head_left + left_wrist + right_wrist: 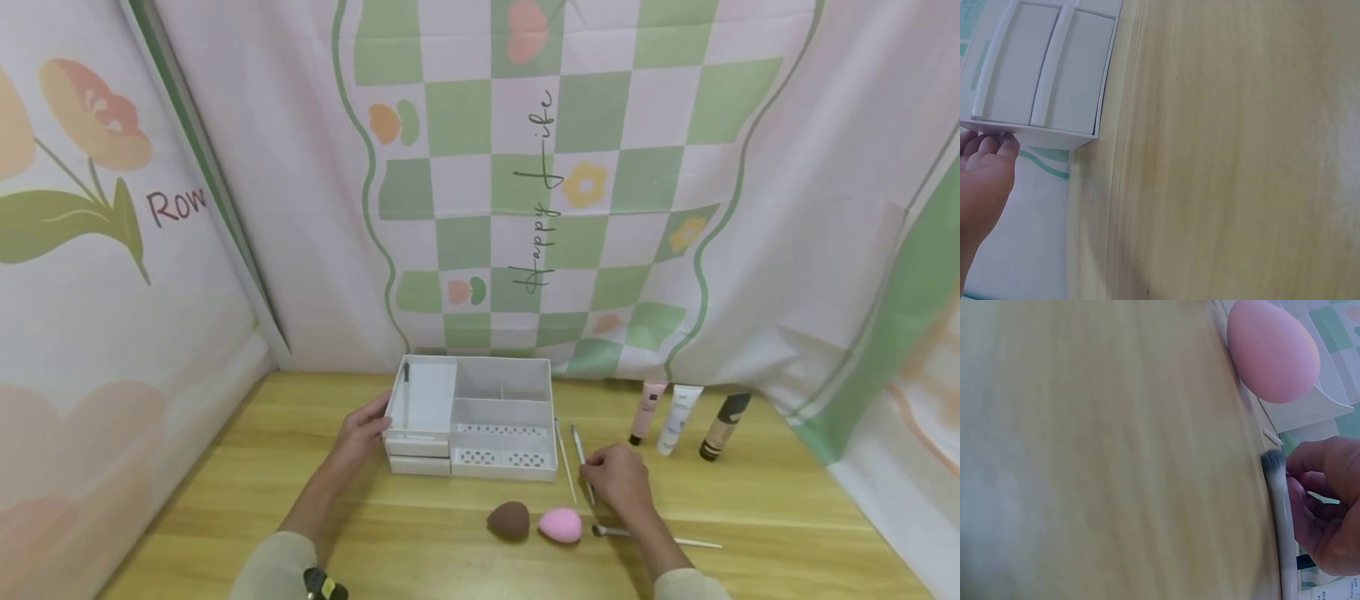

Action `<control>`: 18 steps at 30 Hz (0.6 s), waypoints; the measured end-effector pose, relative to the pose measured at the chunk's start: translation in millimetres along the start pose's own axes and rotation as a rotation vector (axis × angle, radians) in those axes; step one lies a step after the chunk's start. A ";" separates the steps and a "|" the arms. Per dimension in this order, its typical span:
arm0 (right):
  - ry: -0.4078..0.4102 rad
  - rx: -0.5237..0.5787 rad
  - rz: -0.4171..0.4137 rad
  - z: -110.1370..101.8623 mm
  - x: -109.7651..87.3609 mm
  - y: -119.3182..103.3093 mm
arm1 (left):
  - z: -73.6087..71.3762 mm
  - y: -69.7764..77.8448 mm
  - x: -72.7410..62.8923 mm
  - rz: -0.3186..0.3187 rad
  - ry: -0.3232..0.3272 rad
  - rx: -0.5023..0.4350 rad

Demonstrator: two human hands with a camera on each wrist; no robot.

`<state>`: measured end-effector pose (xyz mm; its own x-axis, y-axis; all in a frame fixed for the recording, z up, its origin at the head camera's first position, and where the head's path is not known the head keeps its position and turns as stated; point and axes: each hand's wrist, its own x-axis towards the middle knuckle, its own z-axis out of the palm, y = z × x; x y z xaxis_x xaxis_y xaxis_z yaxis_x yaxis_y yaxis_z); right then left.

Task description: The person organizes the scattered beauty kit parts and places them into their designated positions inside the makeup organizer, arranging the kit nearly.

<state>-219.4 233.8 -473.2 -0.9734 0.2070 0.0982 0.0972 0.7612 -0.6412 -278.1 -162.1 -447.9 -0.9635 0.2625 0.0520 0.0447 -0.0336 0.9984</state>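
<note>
A white desktop organizer (502,475) with two small drawers (418,465) stands on the table. My left hand (365,429) rests its fingertips on the organizer's left side; the left wrist view shows those fingers (1009,147) against the side wall. My right hand (618,479) pinches a slim makeup brush (577,442) to the right of the organizer; the fingers hide its middle. Beside it lies a thin white stick-like tool (566,467). Nearer me, another makeup brush (697,543) passes beneath my right wrist, its dark bristles (1271,461) close to my fingers in the right wrist view.
A brown makeup sponge (509,520) and a pink makeup sponge (561,525) sit before the organizer. A dark-tipped brush (407,373) lies in its left top section. On the right stand a pink tube (647,412), a white tube (679,419) and a black-capped tube (724,427).
</note>
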 end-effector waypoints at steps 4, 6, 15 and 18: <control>0.002 0.002 0.000 2.2 0.4 0.3 | 0.4 0.6 -0.6 -0.011 0.010 0.017; 0.003 0.006 0.000 3.3 0.3 0.8 | 0.7 0.6 -0.6 -0.015 0.014 0.021; 0.007 -0.023 0.012 5.7 -1.8 -2.0 | -0.5 -0.4 0.6 -0.003 -0.012 0.006; 0.017 -0.042 0.000 5.5 -1.7 -3.8 | -1.1 0.1 0.5 0.002 -0.017 0.007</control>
<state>-219.3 227.2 -475.1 -0.9697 0.2173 0.1113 0.1064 0.7863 -0.6086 -278.9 -163.0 -447.9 -0.9589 0.2785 0.0541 0.0483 -0.0277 0.9985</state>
